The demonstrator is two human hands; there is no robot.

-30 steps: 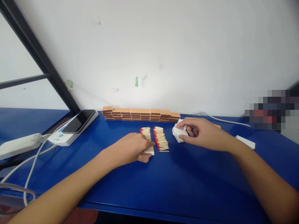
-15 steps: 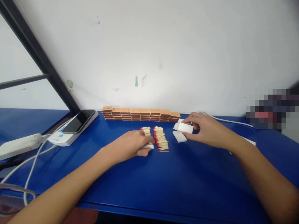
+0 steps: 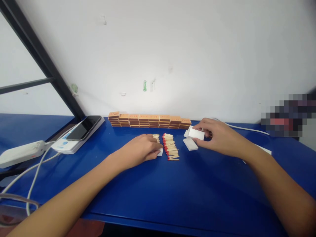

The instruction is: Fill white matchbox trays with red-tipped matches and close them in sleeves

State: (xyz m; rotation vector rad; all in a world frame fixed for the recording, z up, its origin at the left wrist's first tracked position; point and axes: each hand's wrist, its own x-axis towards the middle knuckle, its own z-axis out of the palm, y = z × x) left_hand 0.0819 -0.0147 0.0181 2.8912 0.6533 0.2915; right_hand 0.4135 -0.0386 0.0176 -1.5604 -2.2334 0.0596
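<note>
My left hand [image 3: 140,149] lies curled over a white matchbox tray [image 3: 160,151] and the left row of red-tipped matches [image 3: 156,137]; its fingertips are hidden under the palm. A second row of matches [image 3: 170,147] lies just to its right. My right hand [image 3: 217,136] pinches a small white box [image 3: 197,134] a little above the blue table [image 3: 158,191]. Two more white boxes [image 3: 190,144] rest on the table below it.
A long low stack of orange matchboxes [image 3: 149,120] lines the wall. At the left stand a white device with a black phone on it [image 3: 79,133], a white power strip [image 3: 21,153] and white cables [image 3: 34,174]. Another white box [image 3: 264,149] lies behind my right forearm.
My right hand has lifted a white box off the pile and holds it higher, further back. My left hand slid forward over the left match row and tray.
</note>
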